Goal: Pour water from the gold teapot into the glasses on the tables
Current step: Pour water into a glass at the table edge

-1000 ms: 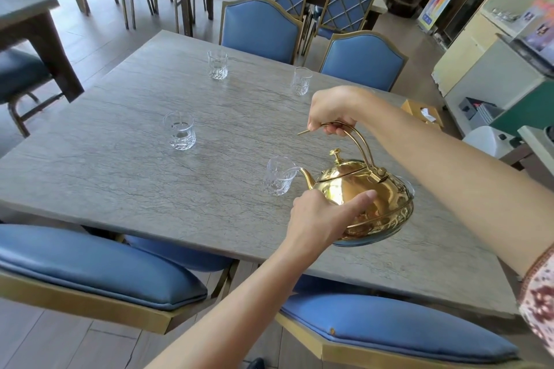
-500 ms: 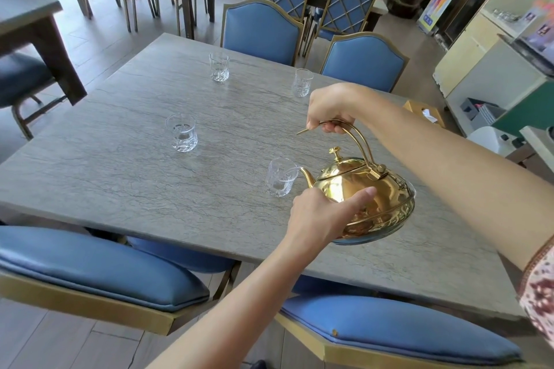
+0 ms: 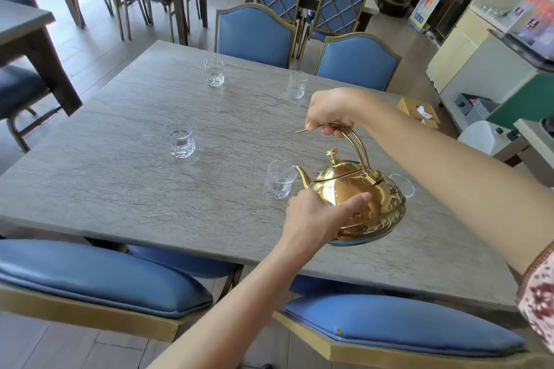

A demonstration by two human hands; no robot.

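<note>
Firmly, the fingers (image 3: 333,130) of the right hand (image 3: 329,111) curl round the arched handle (image 3: 358,144) of the gold teapot (image 3: 382,201), while the left hand (image 3: 311,222) cups its belly, thumb across the side. The teapot is tilted above the grey table (image 3: 120,183), its spout (image 3: 302,176) at the nearest glass's (image 3: 277,183) rim.

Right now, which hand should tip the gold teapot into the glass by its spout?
The right hand: it grips the arched handle of the shiny gold metal teapot. The left hand only cups its belly. Its spout reaches the small clear glass.
</note>
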